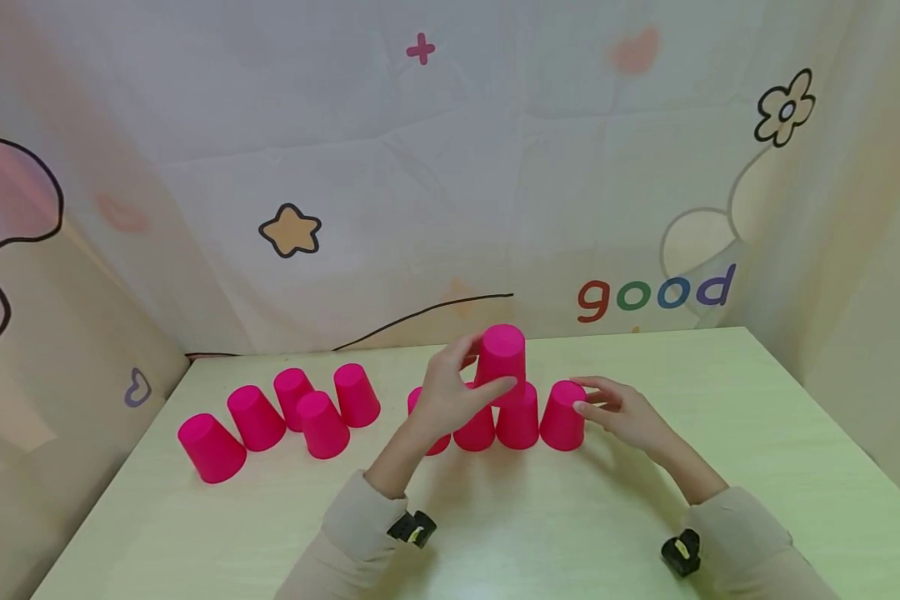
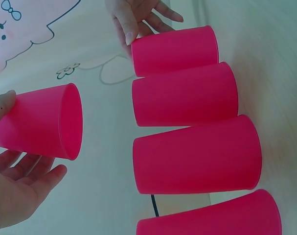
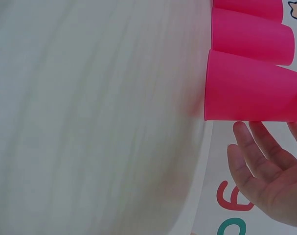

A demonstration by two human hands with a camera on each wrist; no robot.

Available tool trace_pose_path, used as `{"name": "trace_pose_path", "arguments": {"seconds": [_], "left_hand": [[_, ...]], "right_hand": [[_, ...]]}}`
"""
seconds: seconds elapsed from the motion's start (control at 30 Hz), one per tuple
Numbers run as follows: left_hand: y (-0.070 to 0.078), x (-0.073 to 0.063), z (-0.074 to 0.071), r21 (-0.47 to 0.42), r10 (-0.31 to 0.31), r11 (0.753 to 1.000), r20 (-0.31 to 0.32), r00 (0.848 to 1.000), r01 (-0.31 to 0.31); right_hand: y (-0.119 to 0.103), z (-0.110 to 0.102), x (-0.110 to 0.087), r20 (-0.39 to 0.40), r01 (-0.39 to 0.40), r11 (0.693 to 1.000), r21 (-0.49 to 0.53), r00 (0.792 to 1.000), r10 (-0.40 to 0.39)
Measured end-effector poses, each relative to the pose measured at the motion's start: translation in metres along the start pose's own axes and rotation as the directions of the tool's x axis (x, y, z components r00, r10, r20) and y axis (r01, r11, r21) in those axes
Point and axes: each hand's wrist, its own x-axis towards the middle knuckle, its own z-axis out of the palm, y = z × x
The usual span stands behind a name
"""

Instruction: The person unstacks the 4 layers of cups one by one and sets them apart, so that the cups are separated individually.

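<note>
In the head view, my left hand grips an upside-down pink cup with the thumb in front and the fingers behind. In the left wrist view this raised cup hangs apart from the row, rim down toward it. Several more pink cups stand upside down side by side in a row on the table. At the row's right end, my right hand pinches the last cup near its top between thumb and fingers. The right wrist view has the fingers along this cup's side. My left hand partly hides the row's leftmost cup.
To the left, several other upside-down pink cups stand in a loose group on the pale table. A printed curtain closes off the back and both sides. Each sleeve carries a small black device at the wrist.
</note>
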Motion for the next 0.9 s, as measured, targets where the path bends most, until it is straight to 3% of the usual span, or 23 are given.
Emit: {"name": "trace_pose_path", "arguments": {"seconds": [0.43, 0.9], "left_hand": [[-0.008, -0.012, -0.019, 0.002, 0.036, 0.999, -0.05, 0.998, -0.036], [-0.013, -0.025, -0.045, 0.024, 0.005, 1.0, -0.066, 0.998, -0.003]], "right_hand": [[0.002, 0.0, 0.001, 0.0, -0.004, 1.0, -0.005, 1.0, 0.004], [0.002, 0.0, 0.001, 0.0, -0.008, 1.0, -0.003, 1.0, 0.008]]}}
